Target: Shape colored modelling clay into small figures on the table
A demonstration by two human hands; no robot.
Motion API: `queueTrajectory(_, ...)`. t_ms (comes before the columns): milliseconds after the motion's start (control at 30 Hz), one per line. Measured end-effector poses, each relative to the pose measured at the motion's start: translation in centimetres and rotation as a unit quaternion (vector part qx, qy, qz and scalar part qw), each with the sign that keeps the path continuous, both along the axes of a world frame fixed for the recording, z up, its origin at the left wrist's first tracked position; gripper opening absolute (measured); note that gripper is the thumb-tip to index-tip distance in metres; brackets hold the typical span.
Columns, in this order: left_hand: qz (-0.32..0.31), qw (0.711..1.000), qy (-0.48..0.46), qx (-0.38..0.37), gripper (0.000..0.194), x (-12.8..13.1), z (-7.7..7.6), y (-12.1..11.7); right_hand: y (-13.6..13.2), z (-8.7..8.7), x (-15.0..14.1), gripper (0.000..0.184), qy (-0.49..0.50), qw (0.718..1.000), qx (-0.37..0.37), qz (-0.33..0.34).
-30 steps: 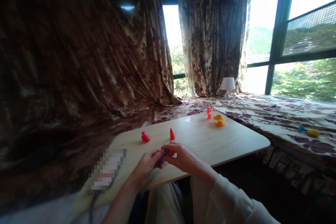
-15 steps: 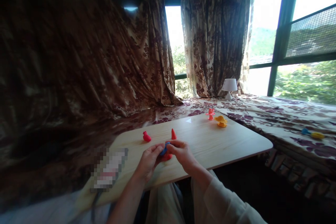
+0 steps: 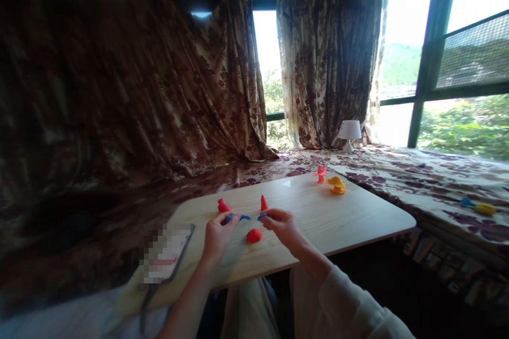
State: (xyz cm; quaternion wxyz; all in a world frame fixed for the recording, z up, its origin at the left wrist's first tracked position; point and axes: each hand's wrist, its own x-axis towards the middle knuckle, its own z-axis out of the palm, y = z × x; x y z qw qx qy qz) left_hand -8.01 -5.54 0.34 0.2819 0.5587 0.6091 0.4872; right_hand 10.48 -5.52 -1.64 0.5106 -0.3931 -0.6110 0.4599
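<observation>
My left hand (image 3: pixel 216 231) pinches a small blue piece (image 3: pixel 234 217) above the wooden table (image 3: pixel 358 212). My right hand (image 3: pixel 283 225) pinches a second small blue piece (image 3: pixel 261 216) a little to the right; the two pieces are apart. A red rounded piece (image 3: pixel 254 235) lies on the table between my hands. Just behind the hands stand a red cone (image 3: pixel 263 203) and another red piece (image 3: pixel 222 205).
A pink figure (image 3: pixel 319 174) and a yellow piece (image 3: pixel 336 185) sit at the table's far right. A phone (image 3: pixel 167 252) with a cable lies at the left edge. A small white lamp (image 3: pixel 349 134) stands on the patterned ledge; a blue-and-yellow toy (image 3: pixel 479 206) lies far right.
My hands, which held one blue thing together, have pulled apart, each now with a blue piece. A red rounded piece that was between them now lies on the table.
</observation>
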Motion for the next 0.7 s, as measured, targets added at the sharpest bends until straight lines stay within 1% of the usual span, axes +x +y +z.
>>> queueTrajectory(67,0.036,0.999,0.015,0.004,0.031,-1.4,0.2,1.1,-0.1,0.3,1.0,0.027,-0.004,1.0,-0.007,0.004)
queueTrajectory(133,0.057,0.998,0.024,0.006,0.031,-2.5,0.3,2.4,-0.2,0.6,1.7,0.026,-0.005,1.0,-0.013,0.007)
queueTrajectory(267,0.058,0.998,0.016,0.009,0.031,-3.3,-0.1,4.9,-0.2,0.8,1.9,0.025,0.001,1.0,-0.013,0.006)
queueTrajectory(333,0.053,0.999,-0.007,0.007,0.031,-3.3,-0.4,5.6,-0.2,0.7,1.9,0.024,0.004,1.0,-0.01,0.001)
queueTrajectory(400,0.042,0.998,-0.043,0.003,0.03,-3.3,-0.3,5.7,-0.1,0.5,2.1,0.023,0.006,1.0,-0.004,-0.007)
queueTrajectory(467,0.026,0.995,-0.093,0.001,0.03,-3.0,0.1,5.3,-0.1,0.3,2.3,0.022,0.01,1.0,0.004,-0.017)
queueTrajectory(533,0.007,0.988,-0.153,0.001,0.03,-2.1,0.7,4.1,-0.1,0.1,2.3,0.022,0.013,1.0,0.014,-0.022)
queueTrajectory(600,-0.018,0.975,-0.223,-0.003,0.03,-0.3,1.3,2.3,-0.3,0.1,1.7,0.02,0.014,0.999,0.03,-0.02)
queueTrajectory(633,-0.034,0.965,-0.261,-0.004,0.033,0.9,1.5,1.3,-0.4,0.1,1.2,0.019,0.014,0.999,0.041,-0.018)
queueTrajectory(700,-0.082,0.936,-0.341,-0.026,0.036,3.4,1.7,-1.0,-1.0,0.4,-0.1,0.019,0.014,0.997,0.072,-0.019)
